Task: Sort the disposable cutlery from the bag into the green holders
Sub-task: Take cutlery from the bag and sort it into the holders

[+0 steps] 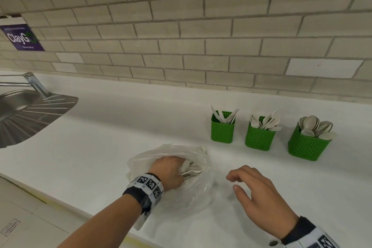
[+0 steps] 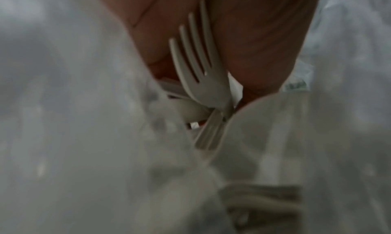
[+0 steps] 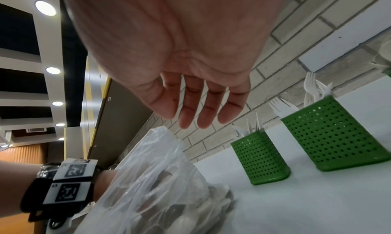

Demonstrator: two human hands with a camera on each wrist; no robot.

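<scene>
Presently the left hand [image 1: 168, 169] grips mixed cutlery [image 1: 191, 168] inside the bag [image 1: 197, 191] (right hand [image 1: 259, 193] relaxed, empty); unsteadied, the bag may drag out.

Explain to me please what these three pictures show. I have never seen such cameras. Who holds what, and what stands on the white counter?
No machine here: a person works with two bare hands, wearing a camera on the head and one on each wrist.

The head picture looks down at a white counter. The left hand reaches inside a thin plastic bag. The left wrist picture, taken inside that bag, shows a white fork and other cutlery against the palm; the grip itself is blurred.

The right hand hovers open and holds nothing, as the right wrist picture confirms.

Three green holders stand at the right: knives, forks, spoons. A steel sink is at the left.
</scene>
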